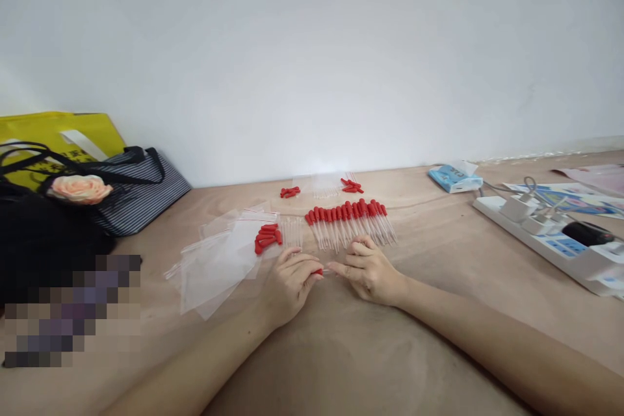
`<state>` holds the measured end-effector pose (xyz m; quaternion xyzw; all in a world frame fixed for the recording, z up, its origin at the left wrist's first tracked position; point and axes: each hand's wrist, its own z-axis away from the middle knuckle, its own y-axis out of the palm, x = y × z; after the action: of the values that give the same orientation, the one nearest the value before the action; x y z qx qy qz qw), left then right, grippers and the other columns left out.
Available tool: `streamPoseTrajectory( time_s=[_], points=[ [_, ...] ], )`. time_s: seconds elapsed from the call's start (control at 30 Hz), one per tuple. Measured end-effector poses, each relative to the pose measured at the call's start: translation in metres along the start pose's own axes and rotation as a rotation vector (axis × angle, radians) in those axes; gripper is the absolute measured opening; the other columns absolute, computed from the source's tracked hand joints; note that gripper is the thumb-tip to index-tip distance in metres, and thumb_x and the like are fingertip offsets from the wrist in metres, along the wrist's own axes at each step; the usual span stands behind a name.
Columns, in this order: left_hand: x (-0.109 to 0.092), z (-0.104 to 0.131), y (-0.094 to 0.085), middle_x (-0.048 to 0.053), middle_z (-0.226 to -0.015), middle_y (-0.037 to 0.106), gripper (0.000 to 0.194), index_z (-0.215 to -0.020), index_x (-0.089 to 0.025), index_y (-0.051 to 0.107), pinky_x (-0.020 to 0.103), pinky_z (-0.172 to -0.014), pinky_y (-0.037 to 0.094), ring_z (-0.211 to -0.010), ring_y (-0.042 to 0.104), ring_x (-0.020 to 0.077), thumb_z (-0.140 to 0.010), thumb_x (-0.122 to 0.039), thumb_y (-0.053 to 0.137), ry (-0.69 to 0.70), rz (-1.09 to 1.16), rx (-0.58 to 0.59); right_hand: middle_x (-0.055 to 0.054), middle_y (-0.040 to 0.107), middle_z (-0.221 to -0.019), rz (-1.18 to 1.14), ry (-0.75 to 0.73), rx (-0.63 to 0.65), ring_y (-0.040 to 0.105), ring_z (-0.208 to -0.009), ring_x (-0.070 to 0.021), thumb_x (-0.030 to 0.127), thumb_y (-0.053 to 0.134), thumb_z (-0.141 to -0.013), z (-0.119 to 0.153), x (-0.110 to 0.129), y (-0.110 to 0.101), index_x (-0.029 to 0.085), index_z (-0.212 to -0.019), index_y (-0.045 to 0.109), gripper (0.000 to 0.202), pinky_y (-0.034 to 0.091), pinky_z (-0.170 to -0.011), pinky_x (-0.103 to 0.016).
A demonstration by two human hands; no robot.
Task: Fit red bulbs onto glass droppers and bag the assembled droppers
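Note:
My left hand (291, 281) is closed on a red rubber dropper bulb (318, 271), whose end peeks out between thumb and fingers. Facing it, my right hand (371, 274) pinches a clear dropper tube (326, 270) that meets the bulb; most of the tube is hidden by my fingers. Just beyond my right hand lies a row of assembled droppers (348, 213), red bulbs pointing away from me. Past my left hand are a small pile of loose red bulbs (268, 238) and several bare clear tubes (292, 231).
Clear zip bags (219, 271) overlap on the left. Farther back lie more red bulbs (290, 192) and another clear bag (316, 183). A striped bag (141, 192) and yellow bag (104, 133) stand left. Rightward are a tissue pack (451, 179) and power strip (556, 247).

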<state>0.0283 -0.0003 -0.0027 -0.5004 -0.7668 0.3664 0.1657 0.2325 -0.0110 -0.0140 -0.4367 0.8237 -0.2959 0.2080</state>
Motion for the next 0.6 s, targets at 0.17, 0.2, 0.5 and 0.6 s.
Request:
streamPoseTrajectory(
  time_s=[0.17,0.2,0.5,0.6],
  points=[
    [-0.0028,-0.0005,0.0008,0.000,-0.075,0.066,0.014,-0.084,-0.018,0.054,0.031,-0.080,0.038,-0.073,0.061,0.0125,-0.086,-0.016,0.040,0.028,-0.006,0.037,-0.003,0.051,-0.057,-0.002,0.006,0.026,0.038,-0.064,-0.0159,0.012,0.038,-0.081,-0.0022,0.0038,-0.0009,0.014,-0.099,0.060,0.029,0.035,-0.065,-0.032],
    [-0.0033,-0.0006,0.0010,0.000,-0.075,0.066,0.014,-0.084,-0.018,0.054,0.032,-0.080,0.038,-0.073,0.060,0.0127,-0.085,-0.015,0.040,0.035,-0.009,0.043,-0.003,0.051,-0.057,-0.005,0.006,0.027,0.037,-0.063,-0.0158,0.012,0.037,-0.082,-0.0027,0.0047,-0.0011,0.013,-0.098,0.061,0.029,0.035,-0.063,-0.031],
    [-0.0072,-0.0047,-0.0006,0.000,-0.075,0.066,0.012,-0.081,-0.017,0.054,0.034,-0.085,0.035,-0.073,0.060,0.0128,-0.084,-0.014,0.043,0.074,-0.081,0.048,-0.005,0.057,-0.059,0.004,-0.001,0.006,0.040,-0.062,-0.0152,0.011,0.038,-0.083,-0.0038,0.0079,0.0004,0.010,-0.091,0.062,0.026,0.038,-0.063,-0.031],
    [-0.0056,-0.0059,-0.0040,-0.002,-0.074,0.067,0.010,-0.081,-0.018,0.054,0.035,-0.086,0.034,-0.072,0.061,0.0123,-0.084,-0.014,0.045,0.082,-0.124,0.012,-0.005,0.061,-0.064,0.047,0.069,0.006,0.045,-0.068,-0.0162,0.020,0.043,-0.085,-0.0042,0.0077,-0.0007,0.010,-0.096,0.061,0.023,0.040,-0.069,-0.033]
  ],
)
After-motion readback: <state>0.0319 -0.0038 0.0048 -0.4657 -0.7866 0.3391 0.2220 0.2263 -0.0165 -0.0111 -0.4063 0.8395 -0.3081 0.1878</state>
